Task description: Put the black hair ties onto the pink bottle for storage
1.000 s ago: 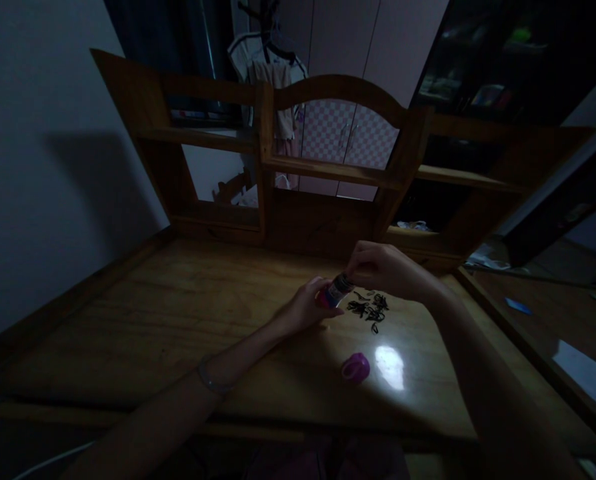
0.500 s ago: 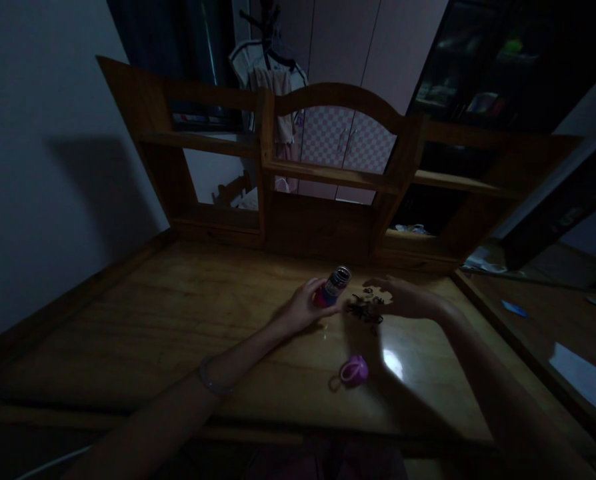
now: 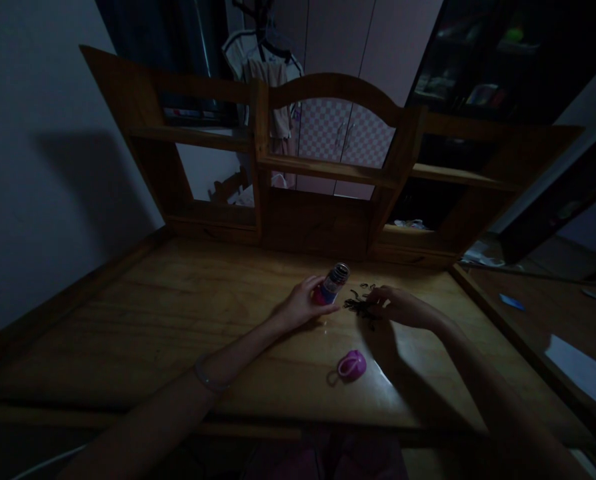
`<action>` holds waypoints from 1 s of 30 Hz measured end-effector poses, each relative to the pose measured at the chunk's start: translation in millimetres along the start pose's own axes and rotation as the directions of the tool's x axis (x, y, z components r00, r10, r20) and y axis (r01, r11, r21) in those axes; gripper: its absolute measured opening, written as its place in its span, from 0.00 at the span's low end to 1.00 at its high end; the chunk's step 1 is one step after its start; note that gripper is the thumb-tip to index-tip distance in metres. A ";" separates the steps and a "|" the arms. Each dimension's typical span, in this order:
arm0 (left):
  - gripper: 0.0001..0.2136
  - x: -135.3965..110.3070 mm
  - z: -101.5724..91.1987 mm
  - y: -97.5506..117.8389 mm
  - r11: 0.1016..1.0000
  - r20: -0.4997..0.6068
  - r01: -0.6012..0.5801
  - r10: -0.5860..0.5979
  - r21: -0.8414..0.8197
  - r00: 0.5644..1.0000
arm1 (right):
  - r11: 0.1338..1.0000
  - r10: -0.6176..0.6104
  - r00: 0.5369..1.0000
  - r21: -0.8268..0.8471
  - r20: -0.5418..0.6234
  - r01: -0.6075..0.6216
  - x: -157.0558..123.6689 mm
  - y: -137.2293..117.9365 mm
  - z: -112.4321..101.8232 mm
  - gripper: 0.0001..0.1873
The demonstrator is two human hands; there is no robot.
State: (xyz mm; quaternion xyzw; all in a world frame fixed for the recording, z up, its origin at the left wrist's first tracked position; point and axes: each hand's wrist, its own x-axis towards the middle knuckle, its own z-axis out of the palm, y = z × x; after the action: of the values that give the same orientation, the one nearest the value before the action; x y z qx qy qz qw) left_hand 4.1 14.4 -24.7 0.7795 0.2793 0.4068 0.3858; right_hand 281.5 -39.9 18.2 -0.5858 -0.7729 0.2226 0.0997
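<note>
My left hand (image 3: 303, 305) is closed around a small clear bottle (image 3: 335, 282) with a pink and blue lower part. The bottle leans to the right, its open mouth uppermost and dark inside. Just right of it, a loose pile of thin black hair ties (image 3: 359, 306) lies on the wooden desk (image 3: 203, 300). At the pile's right side my right hand (image 3: 395, 305) reaches down, thumb and fingers pinched on some of the black hair ties. Nearer to me rests a purple cap (image 3: 353, 365) with a pale loop and a small cord ring beside it.
Along the back of the desk stands a wooden shelf unit (image 3: 328, 170) with open frames. To the right, a lower brown surface (image 3: 528, 320) bears a white paper (image 3: 585, 377) and a blue card (image 3: 512, 301). A wall (image 3: 43, 200) rises at the left.
My right hand has lowered onto the hair ties, and its spread fingers have drawn together. My left hand still holds the bottle in nearly the same place. The view has shifted slightly.
</note>
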 end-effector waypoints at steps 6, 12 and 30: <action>0.24 -0.4 1.0 0.6 0.999 0.019 0.003 -0.004 0.047 1.000 | 0.996 -0.021 1.000 -0.086 0.006 0.022 -3.7 -1.8 7.7 0.20; 0.24 0.1 1.0 1.6 0.999 0.037 -0.004 0.002 0.053 0.999 | 0.991 0.017 1.000 -0.132 -0.001 -0.017 3.8 -13.5 10.0 0.13; 0.24 0.5 -1.1 0.5 0.998 0.040 -0.012 0.009 0.063 0.999 | 1.000 0.007 0.997 -0.028 -0.077 -0.009 16.2 -13.3 -5.4 0.05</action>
State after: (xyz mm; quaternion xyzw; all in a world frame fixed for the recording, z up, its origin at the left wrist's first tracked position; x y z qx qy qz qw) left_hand 3.5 14.9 -23.6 0.8009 0.2801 0.3840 0.3642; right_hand 267.5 -26.1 27.3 -0.5983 -0.7693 0.1893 0.1199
